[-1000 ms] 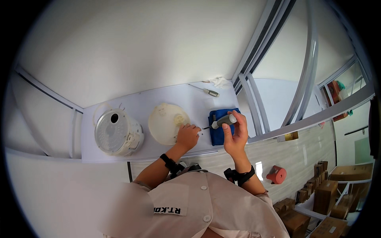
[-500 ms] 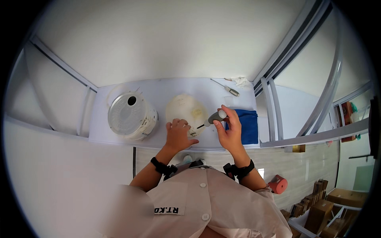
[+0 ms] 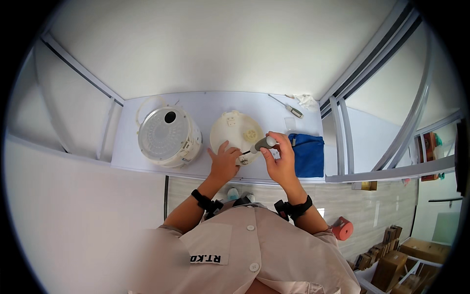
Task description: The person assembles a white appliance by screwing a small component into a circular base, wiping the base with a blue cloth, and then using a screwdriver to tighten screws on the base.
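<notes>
A round cream plastic lid-like part (image 3: 223,128) lies on the white table, with a yellowish round fitting (image 3: 252,135) on its inner side. My left hand (image 3: 225,162) rests on its near-left edge, fingers spread. In my right hand (image 3: 280,159) is a screwdriver (image 3: 263,144) with a grey handle, gripped between thumb and fingers. Its shaft slants down and left toward a small dark-marked spot (image 3: 244,160) at the part's near edge. Whether the tip sits in a screw is too small to tell.
A white rice-cooker-like appliance body (image 3: 169,137) with a metal top and a dark hole stands left. On the right are a folded blue cloth (image 3: 308,156), a second screwdriver (image 3: 293,110) and crumpled white tissue (image 3: 307,101). Metal frame bars (image 3: 338,137) flank the table.
My left hand has shifted further onto the round part, its thumb no longer sticking out to the right. The screwdriver stays in my right hand, pointing at the part's near edge.
</notes>
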Motion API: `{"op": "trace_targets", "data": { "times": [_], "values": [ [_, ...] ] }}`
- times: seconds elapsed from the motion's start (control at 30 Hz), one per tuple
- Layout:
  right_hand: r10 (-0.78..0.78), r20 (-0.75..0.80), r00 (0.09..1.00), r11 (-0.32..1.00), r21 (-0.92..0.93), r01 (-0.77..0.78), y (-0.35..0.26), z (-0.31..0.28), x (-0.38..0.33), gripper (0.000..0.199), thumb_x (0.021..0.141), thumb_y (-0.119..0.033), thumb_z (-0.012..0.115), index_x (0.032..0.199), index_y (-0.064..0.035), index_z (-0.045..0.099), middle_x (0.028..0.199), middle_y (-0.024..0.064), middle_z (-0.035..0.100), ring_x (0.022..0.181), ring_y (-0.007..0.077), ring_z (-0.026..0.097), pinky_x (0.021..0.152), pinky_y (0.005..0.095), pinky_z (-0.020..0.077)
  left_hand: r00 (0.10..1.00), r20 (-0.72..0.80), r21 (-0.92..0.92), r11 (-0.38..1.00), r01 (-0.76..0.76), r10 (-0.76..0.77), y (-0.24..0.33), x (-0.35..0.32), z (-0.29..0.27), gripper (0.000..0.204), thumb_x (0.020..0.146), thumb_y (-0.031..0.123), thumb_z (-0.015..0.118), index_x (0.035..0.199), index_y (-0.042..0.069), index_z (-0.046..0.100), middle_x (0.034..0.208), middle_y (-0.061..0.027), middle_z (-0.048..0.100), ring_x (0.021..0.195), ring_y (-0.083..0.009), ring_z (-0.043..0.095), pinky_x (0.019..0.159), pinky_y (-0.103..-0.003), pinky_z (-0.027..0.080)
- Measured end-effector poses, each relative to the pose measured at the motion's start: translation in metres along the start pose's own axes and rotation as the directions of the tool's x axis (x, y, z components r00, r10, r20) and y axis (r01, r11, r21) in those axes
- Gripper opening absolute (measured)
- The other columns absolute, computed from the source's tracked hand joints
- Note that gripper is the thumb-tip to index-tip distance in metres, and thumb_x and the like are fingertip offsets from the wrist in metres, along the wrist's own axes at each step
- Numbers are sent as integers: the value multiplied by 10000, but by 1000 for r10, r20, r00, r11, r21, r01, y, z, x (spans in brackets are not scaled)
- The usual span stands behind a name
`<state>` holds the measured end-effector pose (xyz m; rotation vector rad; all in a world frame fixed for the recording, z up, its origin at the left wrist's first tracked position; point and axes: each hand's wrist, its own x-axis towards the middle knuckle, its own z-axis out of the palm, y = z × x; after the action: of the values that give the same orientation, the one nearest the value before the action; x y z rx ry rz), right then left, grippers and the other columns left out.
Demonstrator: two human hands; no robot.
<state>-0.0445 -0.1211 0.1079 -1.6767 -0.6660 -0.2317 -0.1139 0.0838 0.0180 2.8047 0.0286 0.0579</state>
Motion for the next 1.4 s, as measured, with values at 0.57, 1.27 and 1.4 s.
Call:
{"op": "trace_targets", "data": {
  "times": [0.57, 1.27, 1.4],
  "values": [
    [-32, -31, 999, 999, -40, 30, 5, 4, -5, 502, 907, 10, 792, 1371, -14, 605, 1263, 202, 640, 1064, 317, 681, 868, 369, 600, 996, -57, -52, 996, -74, 71, -2, 5, -7, 442, 674, 208, 880, 1106, 210, 788, 1197, 89, 696, 1116, -221, 592, 922, -465, 437],
    [-61, -24, 998, 925, -377, 47, -9, 4, 8, 519, 786, -204, 956, 1141, -38, 616, 994, 159, 667, 832, 333, 682, 689, 385, 560, 998, 63, -16, 1000, -23, 24, 4, 13, -20, 419, 693, 256, 876, 1103, 224, 798, 1192, 89, 698, 1086, -215, 638, 869, -467, 481],
    [-31, 16, 999, 925, -378, 35, -12, 0, 15, 511, 807, -169, 932, 1190, -38, 620, 1008, 170, 680, 857, 368, 690, 713, 408, 573, 998, 67, -24, 1000, -8, 9, 5, 13, -18, 418, 689, 254, 877, 1099, 222, 804, 1201, 93, 708, 1094, -217, 647, 877, -466, 485]
  ]
}}
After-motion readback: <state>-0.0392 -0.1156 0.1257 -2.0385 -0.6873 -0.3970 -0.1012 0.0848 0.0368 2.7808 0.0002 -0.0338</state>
